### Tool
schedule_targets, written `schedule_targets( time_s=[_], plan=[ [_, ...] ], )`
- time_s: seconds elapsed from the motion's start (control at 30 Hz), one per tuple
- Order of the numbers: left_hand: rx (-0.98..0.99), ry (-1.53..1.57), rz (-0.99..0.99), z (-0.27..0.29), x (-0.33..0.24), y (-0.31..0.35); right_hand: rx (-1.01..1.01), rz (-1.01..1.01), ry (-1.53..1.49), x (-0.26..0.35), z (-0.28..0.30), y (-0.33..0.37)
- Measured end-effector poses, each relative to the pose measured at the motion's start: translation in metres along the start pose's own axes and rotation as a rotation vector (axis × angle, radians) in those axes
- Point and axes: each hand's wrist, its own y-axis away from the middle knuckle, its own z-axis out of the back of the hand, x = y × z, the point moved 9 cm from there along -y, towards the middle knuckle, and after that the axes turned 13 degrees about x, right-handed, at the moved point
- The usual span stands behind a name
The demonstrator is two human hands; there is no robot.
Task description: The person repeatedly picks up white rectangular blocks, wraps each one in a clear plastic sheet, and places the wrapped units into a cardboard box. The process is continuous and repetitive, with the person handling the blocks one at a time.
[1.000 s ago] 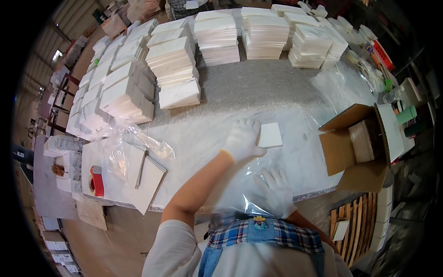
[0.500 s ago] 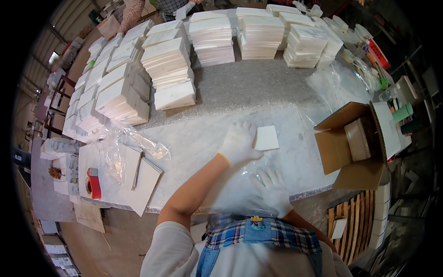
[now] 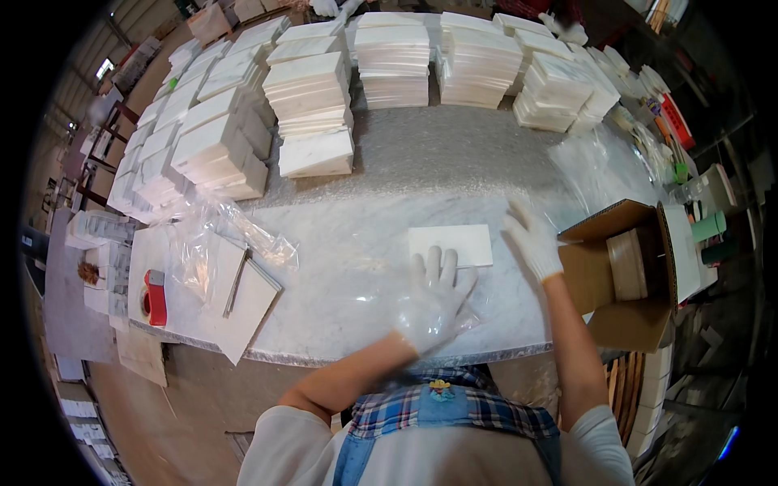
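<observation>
Nearest to me, one blue plaid apron [image 3: 486,411] at the slab's edge. Next, the left hand [image 3: 438,300], white-gloved, fingers spread and flattened, pinching nothing; its fingertips overlap the near edge of the white piece. Clear film [image 3: 468,321], thin and shiny, lies about that hand (over or under the palm, I cannot tell).

One white rectangular piece [image 3: 463,240], lying flat on the pale stone slab [image 3: 348,235], right of its middle. The right hand [image 3: 531,239], likewise gloved, just beyond the piece's right end, fingers extended and slightly apart, no object visible in it.

To its right, one cardboard box [image 3: 632,328], flaps out, a pale block [image 3: 626,263] inside. At the slab's left: one red tape dispenser [image 3: 156,296], white sheets [image 3: 245,320], crumpled plastic wrap [image 3: 212,247].

Behind, on the grey tabletop [image 3: 438,150], several tile stacks [image 3: 395,69], white, unevenly piled.
</observation>
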Motion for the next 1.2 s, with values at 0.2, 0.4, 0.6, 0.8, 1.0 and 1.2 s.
schedule_targets(
  time_s=[0.2, 0.4, 0.6, 0.8, 1.0, 1.2],
  plan=[
    [-0.009, 0.031, -0.117, -0.023, -0.020, 0.015, 0.149, 0.041, 0.500, 0.051, -0.039, -0.089],
    [0.080, 0.144, -0.505, -0.064, -0.062, 0.038, 0.357, -0.030, 0.398, 0.034, -0.055, -0.120],
    [0.105, 0.269, -0.710, -0.070, -0.082, 0.059, 0.278, 0.061, 0.130, 0.034, -0.045, -0.104],
    [0.109, 0.342, -0.547, -0.094, -0.086, 0.063, 0.301, 0.152, -0.032, 0.053, -0.042, -0.066],
    [-0.149, 0.065, -0.829, -0.083, -0.104, 0.080, 0.165, 0.168, 0.176, 0.057, -0.027, -0.048],
    [-0.187, -0.142, -0.950, -0.113, -0.132, 0.096, 0.125, -0.137, 0.652, 0.029, -0.026, -0.093]
  ],
)
